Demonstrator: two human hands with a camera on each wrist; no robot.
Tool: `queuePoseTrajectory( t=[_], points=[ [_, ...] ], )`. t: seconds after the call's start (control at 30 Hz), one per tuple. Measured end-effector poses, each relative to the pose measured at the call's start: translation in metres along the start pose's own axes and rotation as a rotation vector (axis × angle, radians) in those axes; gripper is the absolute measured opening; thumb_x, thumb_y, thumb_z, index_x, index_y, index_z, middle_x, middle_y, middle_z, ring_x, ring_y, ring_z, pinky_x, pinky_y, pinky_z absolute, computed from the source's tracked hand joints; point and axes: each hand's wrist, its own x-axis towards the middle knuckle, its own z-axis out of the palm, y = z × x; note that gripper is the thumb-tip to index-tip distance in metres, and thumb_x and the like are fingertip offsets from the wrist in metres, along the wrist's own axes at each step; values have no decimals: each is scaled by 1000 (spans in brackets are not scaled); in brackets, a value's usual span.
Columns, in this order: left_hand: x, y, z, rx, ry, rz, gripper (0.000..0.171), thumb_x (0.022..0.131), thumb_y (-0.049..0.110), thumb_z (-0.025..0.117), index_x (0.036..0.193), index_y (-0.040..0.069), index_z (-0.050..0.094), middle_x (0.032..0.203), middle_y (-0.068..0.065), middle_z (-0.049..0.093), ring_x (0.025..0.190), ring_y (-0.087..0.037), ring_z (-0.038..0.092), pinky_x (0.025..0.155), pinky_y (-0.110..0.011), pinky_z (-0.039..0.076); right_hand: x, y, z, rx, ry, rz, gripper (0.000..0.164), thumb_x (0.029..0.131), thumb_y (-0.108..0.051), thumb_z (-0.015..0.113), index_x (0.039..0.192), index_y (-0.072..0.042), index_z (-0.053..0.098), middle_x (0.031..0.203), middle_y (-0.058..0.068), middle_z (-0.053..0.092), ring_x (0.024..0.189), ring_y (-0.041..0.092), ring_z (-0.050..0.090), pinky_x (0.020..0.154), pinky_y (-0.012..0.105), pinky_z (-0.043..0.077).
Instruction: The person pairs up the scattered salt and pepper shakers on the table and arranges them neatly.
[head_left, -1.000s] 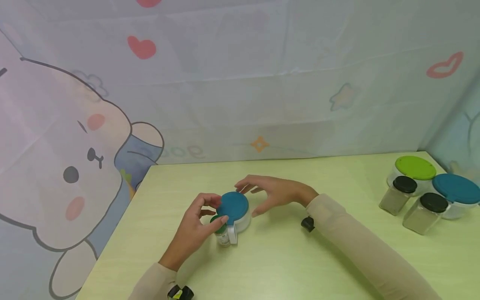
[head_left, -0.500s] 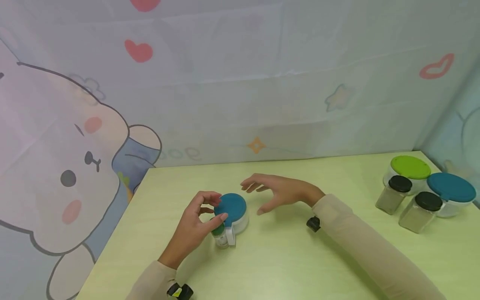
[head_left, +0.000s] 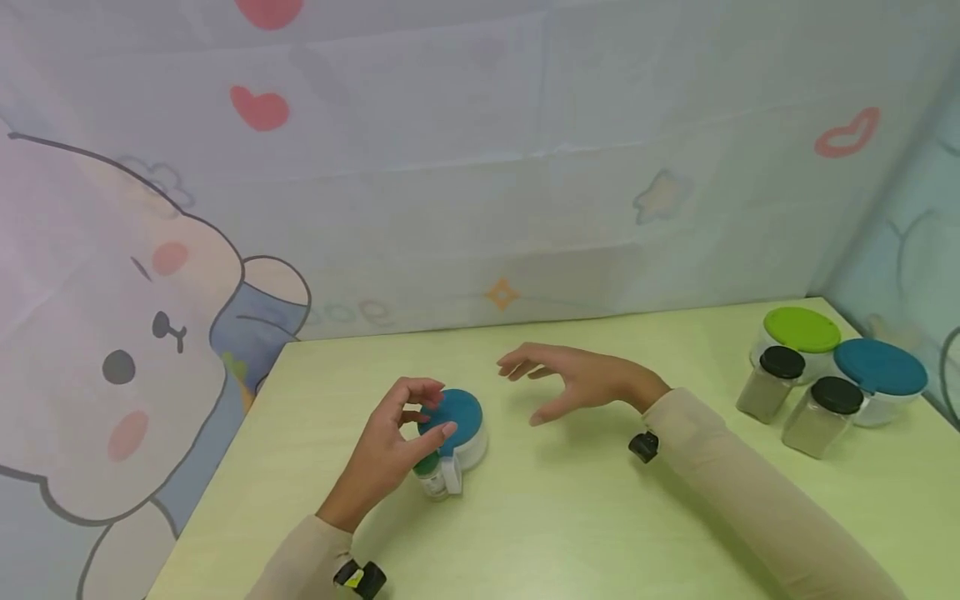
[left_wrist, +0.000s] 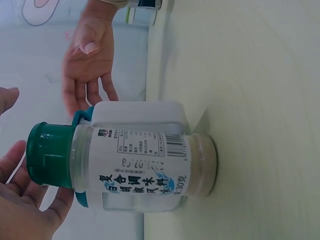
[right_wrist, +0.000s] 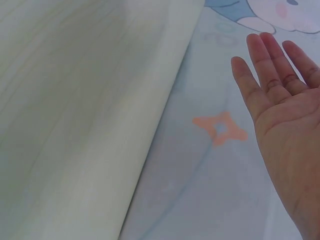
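Pale cloth [head_left: 420,192] printed with hearts and a bear [head_left: 82,325] hangs across the upper frame, behind a light yellow table [head_left: 600,525]. My left hand [head_left: 386,450], left of centre and low, curves loosely about the green cap [left_wrist: 50,155] of a bottle [left_wrist: 140,162], thumb and fingers apart; I cannot tell whether they touch it. My right hand [head_left: 581,379] is spread above the table near the middle, thumb away from the fingers. The bottle stands upright in the lower middle, just beside the white handle of a blue-lidded jar [head_left: 467,417]. Toward the right edge I see a green-lidded tub [head_left: 802,330], a blue-lidded tub [head_left: 879,368] and, just in front of them, two black-capped shakers [head_left: 816,425].
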Motion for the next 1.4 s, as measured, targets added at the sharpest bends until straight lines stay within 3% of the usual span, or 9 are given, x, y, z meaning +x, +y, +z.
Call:
queuePoseTrajectory(
  t=[0.27,0.53,0.87,1.27,1.4],
  points=[
    [5,4,2,15,-14,0,46,93,27,77,132,23,54,129,-3,59,115,-15,55,99,-47,51,-13,-1,-7,-17,21,21,78,86,-40,82,151,-35,39,148,-13,49,137,10,48,117,43,38],
    [12,14,5,18,-32,12,47,94,30,76,134,21,53,130,6,58,117,-19,56,99,-48,50,-26,-5,-17,-27,41,28,77,87,-38,82,151,-32,40,150,0,50,137,13,49,116,43,39],
    [15,22,8,1,-53,3,46,94,31,75,134,28,52,133,10,56,117,-19,56,100,-49,49,-42,-10,-24,-69,65,41,77,87,-42,81,152,-33,39,146,-7,52,135,12,51,116,41,40],
    [20,30,16,-19,-62,22,44,94,30,75,132,27,53,128,7,57,117,-26,57,100,-48,50,-62,-13,-30,-112,99,76,76,87,-40,81,151,-36,40,142,-14,54,134,10,51,115,40,40],
    [23,33,20,-32,-64,24,43,94,29,75,131,27,54,128,7,58,115,-19,57,99,-46,51,-67,-12,-31,-128,111,87,75,87,-40,82,149,-37,41,142,-14,55,134,11,51,114,41,41]
  ],
)
